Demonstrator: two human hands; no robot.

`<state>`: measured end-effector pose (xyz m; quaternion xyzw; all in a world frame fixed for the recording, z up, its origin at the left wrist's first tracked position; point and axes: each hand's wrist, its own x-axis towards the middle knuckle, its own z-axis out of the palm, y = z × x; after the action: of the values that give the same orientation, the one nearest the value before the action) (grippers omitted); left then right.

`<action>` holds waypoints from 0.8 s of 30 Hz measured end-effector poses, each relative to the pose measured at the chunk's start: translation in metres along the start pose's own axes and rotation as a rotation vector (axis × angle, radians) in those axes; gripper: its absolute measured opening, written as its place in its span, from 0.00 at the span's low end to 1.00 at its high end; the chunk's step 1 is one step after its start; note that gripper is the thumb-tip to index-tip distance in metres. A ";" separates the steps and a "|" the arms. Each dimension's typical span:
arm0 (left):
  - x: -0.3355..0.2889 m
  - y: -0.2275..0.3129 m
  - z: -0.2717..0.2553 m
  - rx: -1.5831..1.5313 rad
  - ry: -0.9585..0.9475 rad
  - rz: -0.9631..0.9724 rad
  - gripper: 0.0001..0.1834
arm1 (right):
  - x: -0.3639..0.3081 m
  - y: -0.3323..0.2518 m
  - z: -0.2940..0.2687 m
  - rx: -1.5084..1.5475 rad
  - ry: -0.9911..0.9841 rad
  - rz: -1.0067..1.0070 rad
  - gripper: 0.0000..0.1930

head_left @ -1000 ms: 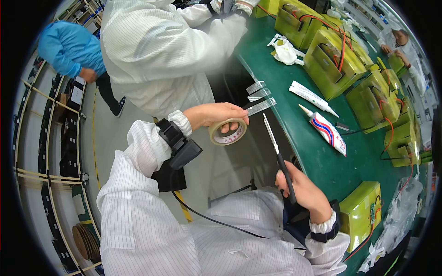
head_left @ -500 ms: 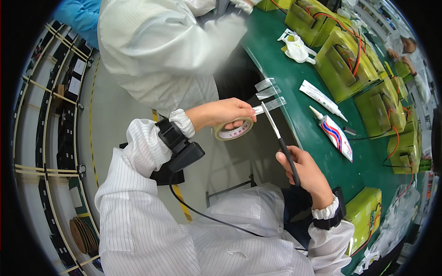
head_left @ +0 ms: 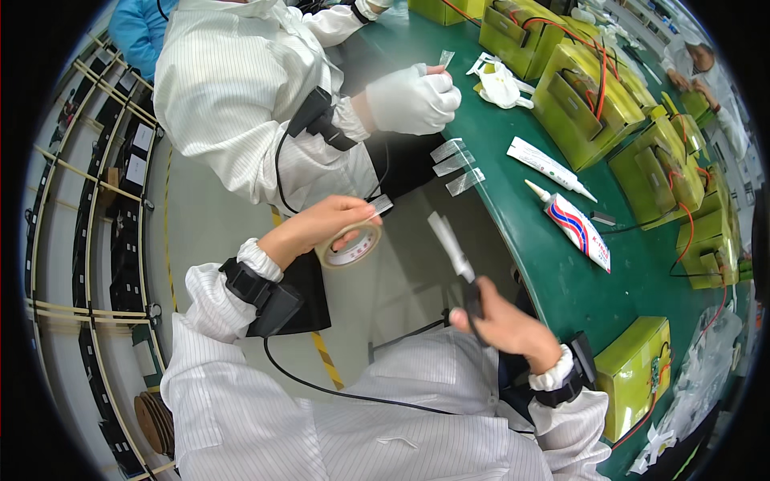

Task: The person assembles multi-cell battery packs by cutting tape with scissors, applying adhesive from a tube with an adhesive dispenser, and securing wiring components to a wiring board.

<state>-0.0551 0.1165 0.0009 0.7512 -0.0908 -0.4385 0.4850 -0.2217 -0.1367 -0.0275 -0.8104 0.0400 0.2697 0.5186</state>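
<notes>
My left hand [head_left: 325,227] is closed on a roll of clear tape [head_left: 354,250], pinching its short free end [head_left: 382,205] between thumb and fingers. My right hand [head_left: 509,322] grips a pair of scissors [head_left: 463,264] by the black handles; motion smears them, and the blades point up and to the left, apart from the tape. Beyond the scissors, three cut strips of clear tape [head_left: 454,163] hang over the edge of the green table [head_left: 553,276].
A co-worker's white-gloved hand [head_left: 415,100] at the table edge holds a small tape piece [head_left: 446,60]. On the table lie a white tube [head_left: 549,167], a striped tube [head_left: 579,231], a white glove [head_left: 503,83] and several yellow-green wired blocks [head_left: 589,104]. Shelving [head_left: 88,309] stands at left.
The roll in my left hand has moved left and down, away from the strips on the table edge. The scissors have drawn back toward me. The co-worker's gloved hand has come into view with tape.
</notes>
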 end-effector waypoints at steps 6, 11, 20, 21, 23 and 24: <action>0.022 0.043 0.032 0.025 -0.031 0.071 0.22 | -0.021 0.018 0.052 -0.137 -0.225 0.074 0.46; 0.061 0.056 0.064 -0.016 -0.168 0.048 0.22 | -0.050 0.012 0.049 0.052 -0.247 0.016 0.41; 0.089 0.061 0.078 0.049 -0.084 -0.078 0.24 | -0.077 0.014 0.041 0.143 -0.156 -0.064 0.33; 0.087 0.060 0.078 0.122 -0.093 -0.050 0.28 | -0.078 0.014 0.041 0.111 -0.161 -0.059 0.32; 0.082 0.063 0.077 0.190 -0.097 -0.022 0.32 | -0.083 0.013 0.039 0.127 -0.184 -0.046 0.32; 0.076 0.071 0.077 0.342 -0.128 -0.088 0.37 | -0.086 0.011 0.037 0.142 -0.204 -0.031 0.31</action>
<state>-0.0460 -0.0125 0.0038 0.7964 -0.1617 -0.4843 0.3239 -0.3132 -0.1282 -0.0075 -0.7405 -0.0064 0.3391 0.5802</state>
